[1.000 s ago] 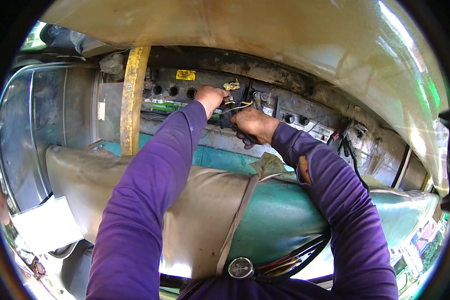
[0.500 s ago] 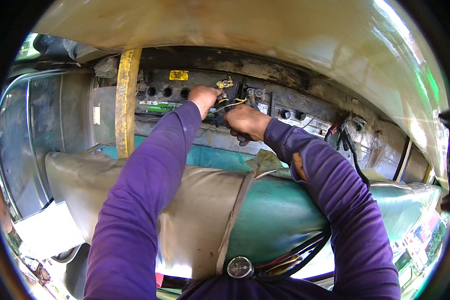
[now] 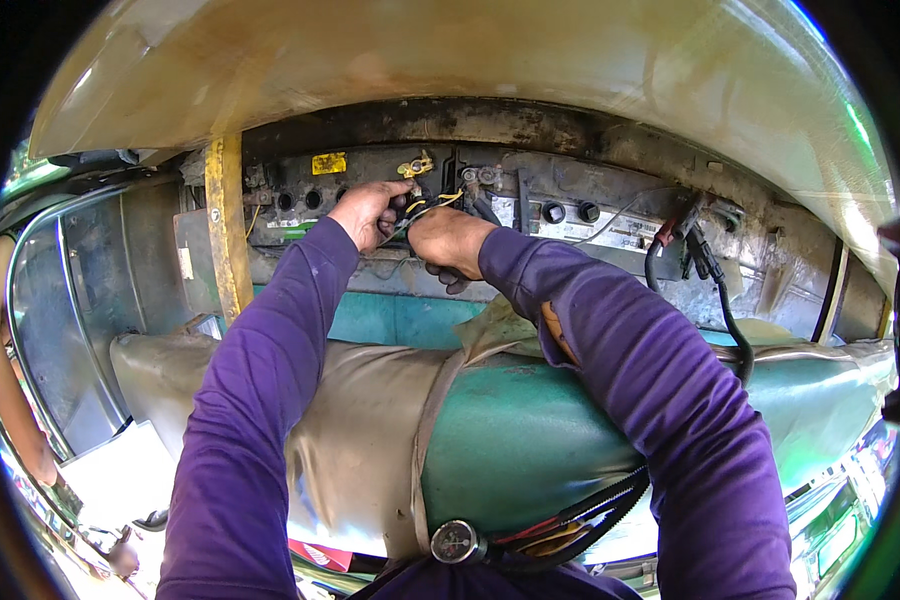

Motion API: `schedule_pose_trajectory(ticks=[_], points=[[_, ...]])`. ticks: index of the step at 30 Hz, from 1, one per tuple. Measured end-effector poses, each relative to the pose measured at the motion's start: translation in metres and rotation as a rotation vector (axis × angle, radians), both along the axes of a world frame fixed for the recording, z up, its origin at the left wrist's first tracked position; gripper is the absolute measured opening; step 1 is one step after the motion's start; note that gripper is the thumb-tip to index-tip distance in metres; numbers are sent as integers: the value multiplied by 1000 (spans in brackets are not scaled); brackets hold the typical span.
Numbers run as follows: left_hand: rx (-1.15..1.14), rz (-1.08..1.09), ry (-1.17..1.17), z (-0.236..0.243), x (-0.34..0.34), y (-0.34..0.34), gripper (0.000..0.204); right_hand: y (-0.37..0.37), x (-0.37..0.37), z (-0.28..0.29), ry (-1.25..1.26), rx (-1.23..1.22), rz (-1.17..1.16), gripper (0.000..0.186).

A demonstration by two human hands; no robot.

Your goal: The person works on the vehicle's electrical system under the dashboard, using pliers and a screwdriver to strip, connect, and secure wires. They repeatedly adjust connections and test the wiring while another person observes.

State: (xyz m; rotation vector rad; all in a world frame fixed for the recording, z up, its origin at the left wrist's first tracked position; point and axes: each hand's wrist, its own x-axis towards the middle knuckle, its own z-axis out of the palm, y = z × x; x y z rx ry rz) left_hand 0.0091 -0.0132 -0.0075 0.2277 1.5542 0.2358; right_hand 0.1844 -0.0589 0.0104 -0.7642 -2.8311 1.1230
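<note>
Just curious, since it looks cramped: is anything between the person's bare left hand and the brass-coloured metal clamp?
Nothing visible stands between the bare left hand and the brass-coloured metal clamp right beside it; whether they touch is unclear.

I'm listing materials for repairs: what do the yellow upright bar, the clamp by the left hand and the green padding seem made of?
Yellow upright bar: painted metal or wood, the coat patchy and worn. Clamp: probably brass, from its golden metallic sheen. Green padding: likely vinyl-covered, smooth with glossy highlights.

The right fingers [image 3: 452, 277] seem to hide some wire [image 3: 450, 198]; the lower edge crops both purple sleeves [image 3: 238, 430].
</note>
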Motion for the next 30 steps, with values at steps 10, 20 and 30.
schedule_pose_trajectory(ticks=[10,20,30], points=[[24,50,-1,-11,2,-1,6,9,0,31,-187,-134,33,24],[85,79,37,-13,5,-6,7,5,-7,18,-147,-10,17,29],[35,51,-14,-12,0,-1,9,11,-6,48,-226,-75,12,17]])
